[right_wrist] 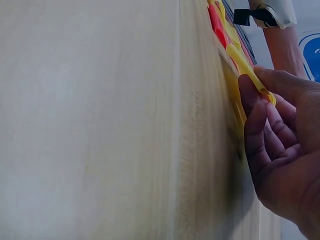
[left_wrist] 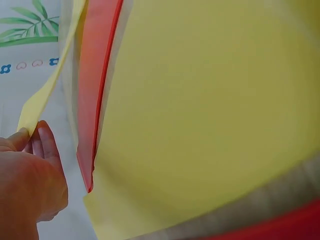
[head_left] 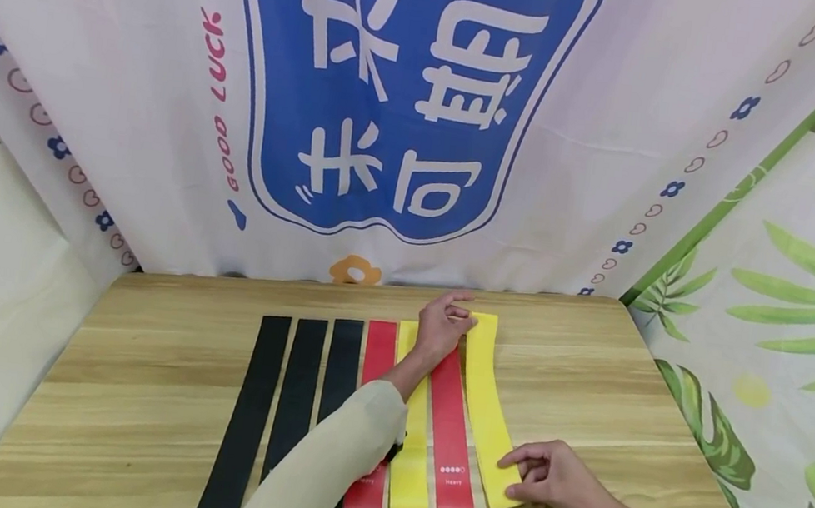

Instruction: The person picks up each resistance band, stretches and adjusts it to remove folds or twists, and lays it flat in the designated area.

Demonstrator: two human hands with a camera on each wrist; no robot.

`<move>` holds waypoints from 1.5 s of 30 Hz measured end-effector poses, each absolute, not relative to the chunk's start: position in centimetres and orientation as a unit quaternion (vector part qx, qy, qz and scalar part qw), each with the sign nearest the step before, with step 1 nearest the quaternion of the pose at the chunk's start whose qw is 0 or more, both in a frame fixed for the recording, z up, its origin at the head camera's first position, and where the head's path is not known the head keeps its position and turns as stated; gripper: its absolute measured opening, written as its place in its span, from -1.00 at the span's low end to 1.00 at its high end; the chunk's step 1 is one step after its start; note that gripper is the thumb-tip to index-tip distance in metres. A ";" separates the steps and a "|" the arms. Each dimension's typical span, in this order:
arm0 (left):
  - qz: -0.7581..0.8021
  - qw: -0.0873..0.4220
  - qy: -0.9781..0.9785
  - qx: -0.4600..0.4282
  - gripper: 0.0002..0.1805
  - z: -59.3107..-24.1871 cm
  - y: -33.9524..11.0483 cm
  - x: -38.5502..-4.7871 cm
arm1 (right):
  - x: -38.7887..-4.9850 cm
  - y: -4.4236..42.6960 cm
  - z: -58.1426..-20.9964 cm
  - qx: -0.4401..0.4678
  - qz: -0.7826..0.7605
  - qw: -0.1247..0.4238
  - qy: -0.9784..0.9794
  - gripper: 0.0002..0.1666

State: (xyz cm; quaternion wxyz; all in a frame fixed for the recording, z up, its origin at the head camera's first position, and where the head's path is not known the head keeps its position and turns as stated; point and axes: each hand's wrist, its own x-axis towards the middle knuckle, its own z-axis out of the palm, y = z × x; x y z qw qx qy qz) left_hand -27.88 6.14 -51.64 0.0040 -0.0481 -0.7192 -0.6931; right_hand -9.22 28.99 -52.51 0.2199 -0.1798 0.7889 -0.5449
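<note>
At the right end of a row of flat resistance bands lies a yellow resistance band (head_left: 487, 397), bowed slightly along its length. My left hand (head_left: 441, 327) pinches its far end between thumb and finger, which the left wrist view shows with the yellow strip (left_wrist: 36, 107) raised and twisted. My right hand (head_left: 557, 482) pinches the near end; in the right wrist view that end (right_wrist: 245, 67) curls between thumb and finger. Just left of it lies a red band (head_left: 453, 435) marked "Heavy", its far end behind my left hand. My left forearm covers parts of the middle bands.
Further left lie another yellow band (head_left: 415, 448), another red band (head_left: 380, 351) and several black bands (head_left: 246, 412), roughly parallel on the wooden table (head_left: 135, 391). A printed curtain (head_left: 164, 134) hangs behind the far edge, and a leaf-patterned cloth (head_left: 806, 333) hangs at the right.
</note>
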 end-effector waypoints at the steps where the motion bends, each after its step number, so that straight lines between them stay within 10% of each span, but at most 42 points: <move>1: -0.694 0.000 -0.719 -0.046 -0.58 -51.7 6.1 -27.9 | -9.2 28.9 -52.6 -0.178 -0.544 0.220 0.790 -0.66; 45: -0.586 -0.010 -0.806 -0.081 -0.53 -52.5 6.6 -28.7 | -8.7 27.5 -52.3 -0.152 -0.478 0.203 0.841 -0.63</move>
